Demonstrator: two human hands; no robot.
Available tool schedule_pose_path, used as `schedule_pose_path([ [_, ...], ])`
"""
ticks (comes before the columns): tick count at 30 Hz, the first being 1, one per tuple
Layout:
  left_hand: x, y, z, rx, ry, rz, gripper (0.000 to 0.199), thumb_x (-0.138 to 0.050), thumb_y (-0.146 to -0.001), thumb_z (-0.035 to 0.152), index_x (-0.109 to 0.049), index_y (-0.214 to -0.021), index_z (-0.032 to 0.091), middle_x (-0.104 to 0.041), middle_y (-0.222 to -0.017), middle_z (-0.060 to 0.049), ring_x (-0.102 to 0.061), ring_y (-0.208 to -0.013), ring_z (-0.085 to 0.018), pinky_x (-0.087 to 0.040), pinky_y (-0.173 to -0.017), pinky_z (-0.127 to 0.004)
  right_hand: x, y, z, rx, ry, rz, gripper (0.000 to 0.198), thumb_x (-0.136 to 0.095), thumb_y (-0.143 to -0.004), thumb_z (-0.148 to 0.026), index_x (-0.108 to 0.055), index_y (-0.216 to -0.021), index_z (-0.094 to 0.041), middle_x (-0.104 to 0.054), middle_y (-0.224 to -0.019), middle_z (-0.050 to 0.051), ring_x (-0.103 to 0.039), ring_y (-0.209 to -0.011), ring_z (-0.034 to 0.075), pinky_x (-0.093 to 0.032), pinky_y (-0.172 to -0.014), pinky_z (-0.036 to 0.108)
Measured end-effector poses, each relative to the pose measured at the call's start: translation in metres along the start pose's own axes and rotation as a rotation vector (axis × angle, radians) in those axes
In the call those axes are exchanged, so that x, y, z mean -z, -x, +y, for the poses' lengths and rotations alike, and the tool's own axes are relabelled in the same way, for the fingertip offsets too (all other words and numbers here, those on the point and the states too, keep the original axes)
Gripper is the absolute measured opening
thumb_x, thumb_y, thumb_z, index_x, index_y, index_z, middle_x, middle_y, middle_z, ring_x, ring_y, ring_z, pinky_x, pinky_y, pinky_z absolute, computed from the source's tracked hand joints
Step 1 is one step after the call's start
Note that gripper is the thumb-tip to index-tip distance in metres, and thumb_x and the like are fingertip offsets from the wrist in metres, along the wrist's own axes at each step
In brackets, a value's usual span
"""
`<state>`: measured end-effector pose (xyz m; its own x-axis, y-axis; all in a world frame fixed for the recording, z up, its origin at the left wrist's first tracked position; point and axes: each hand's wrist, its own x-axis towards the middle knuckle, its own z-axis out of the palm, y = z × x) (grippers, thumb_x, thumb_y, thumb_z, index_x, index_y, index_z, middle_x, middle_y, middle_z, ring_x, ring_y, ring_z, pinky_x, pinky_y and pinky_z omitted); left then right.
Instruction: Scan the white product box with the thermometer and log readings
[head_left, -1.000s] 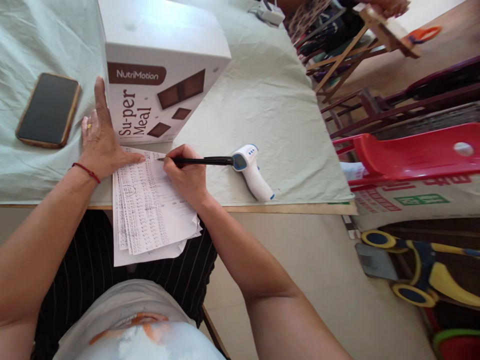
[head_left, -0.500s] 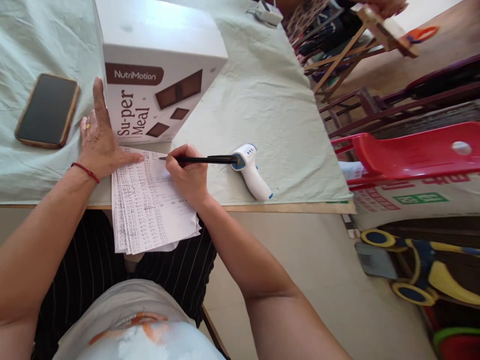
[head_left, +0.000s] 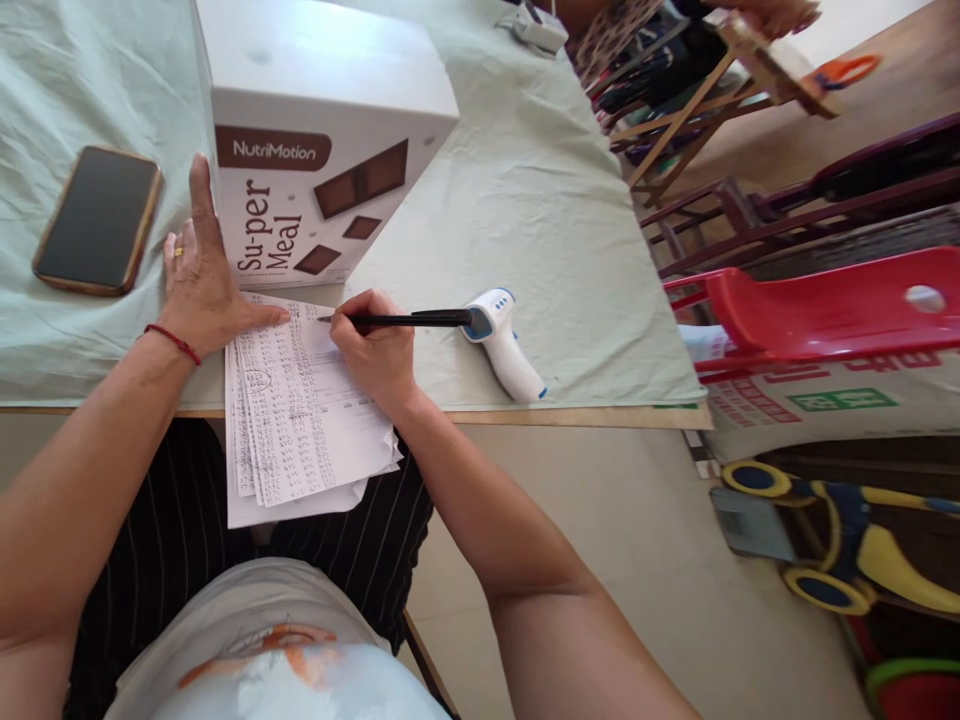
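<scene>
My right hand [head_left: 377,350] is closed round a black pen [head_left: 420,319], its tip at the top sheet near the upper right of the writing. That sheet tops a stack of papers [head_left: 300,420] covered in rows of handwriting, hanging past the table's front edge over my lap. My left hand [head_left: 202,275] lies open, thumb on the top left of the papers and index finger stretched along the side of a white box [head_left: 300,200] marked NutriMotion. The box stands just behind the papers.
A phone [head_left: 97,220] in a brown-edged case lies left on the pale green tablecloth [head_left: 525,190]. A white infrared thermometer [head_left: 506,345] is right of the pen. Beyond the table's right edge are a red plastic seat [head_left: 825,305], a yellow-blue scooter [head_left: 840,540] and another person's hand [head_left: 776,15].
A lower sheet of the stack has slid down toward my lap and shows more of its bottom edge. Both hands, the pen and the box keep nearly the same place.
</scene>
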<state>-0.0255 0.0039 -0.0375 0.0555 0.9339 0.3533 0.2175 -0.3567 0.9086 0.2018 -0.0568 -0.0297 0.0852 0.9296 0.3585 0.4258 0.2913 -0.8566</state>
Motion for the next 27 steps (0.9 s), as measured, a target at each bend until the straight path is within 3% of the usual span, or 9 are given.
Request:
schedule_pose_path([
  [5,-0.004,0.0,0.005,0.034,-0.126,0.026,0.146,-0.109,-0.032,0.04,-0.036,-0.157,0.022,-0.05,-0.153,-0.012,0.005,-0.163,-0.052,0.02,-0.132,-0.065,0.001,0.0,0.0,0.012,-0.025,0.02,0.014,-0.058,-0.079,-0.017,-0.051,-0.07,-0.025,-0.053,-0.063,-0.007,-0.052,-0.062,0.012,-0.05,-0.062,0.028],
  [11,-0.001,0.001,0.002,0.0,-0.056,0.005,0.13,-0.106,-0.043,0.044,-0.04,-0.154,0.027,-0.051,-0.154,-0.009,0.005,-0.164,-0.047,0.014,-0.134,-0.064,0.001,-0.002,0.0,0.031,-0.019,0.005,0.012,-0.057,-0.082,-0.02,-0.052,-0.072,-0.025,-0.053,-0.064,-0.006,-0.052,-0.062,0.011,-0.05,-0.063,0.028],
  [15,-0.002,0.002,0.008,0.058,-0.162,0.008,0.142,-0.108,-0.037,0.041,-0.036,-0.158,0.027,-0.049,-0.157,-0.01,0.003,-0.164,-0.049,0.015,-0.135,-0.064,0.001,-0.002,-0.001,0.02,-0.014,0.008,0.012,-0.056,-0.081,-0.021,-0.052,-0.07,-0.025,-0.054,-0.063,-0.006,-0.052,-0.062,0.011,-0.05,-0.062,0.028],
  [22,-0.006,0.003,0.026,0.125,-0.315,-0.018,0.15,-0.105,-0.037,0.046,-0.026,-0.163,0.026,-0.045,-0.16,-0.011,-0.001,-0.165,-0.047,0.01,-0.136,-0.062,0.0,-0.001,-0.002,0.024,-0.03,0.015,0.01,-0.056,-0.08,-0.022,-0.053,-0.071,-0.025,-0.054,-0.063,-0.006,-0.052,-0.062,0.011,-0.05,-0.061,0.028],
  [27,-0.005,0.003,0.02,0.094,-0.255,-0.006,0.152,-0.103,-0.038,0.05,-0.026,-0.166,0.021,-0.046,-0.16,-0.013,0.0,-0.164,-0.05,0.013,-0.133,-0.061,0.001,-0.001,-0.002,0.004,-0.006,-0.003,0.013,-0.057,-0.081,-0.018,-0.052,-0.072,-0.025,-0.054,-0.065,-0.006,-0.053,-0.063,0.012,-0.051,-0.064,0.029],
])
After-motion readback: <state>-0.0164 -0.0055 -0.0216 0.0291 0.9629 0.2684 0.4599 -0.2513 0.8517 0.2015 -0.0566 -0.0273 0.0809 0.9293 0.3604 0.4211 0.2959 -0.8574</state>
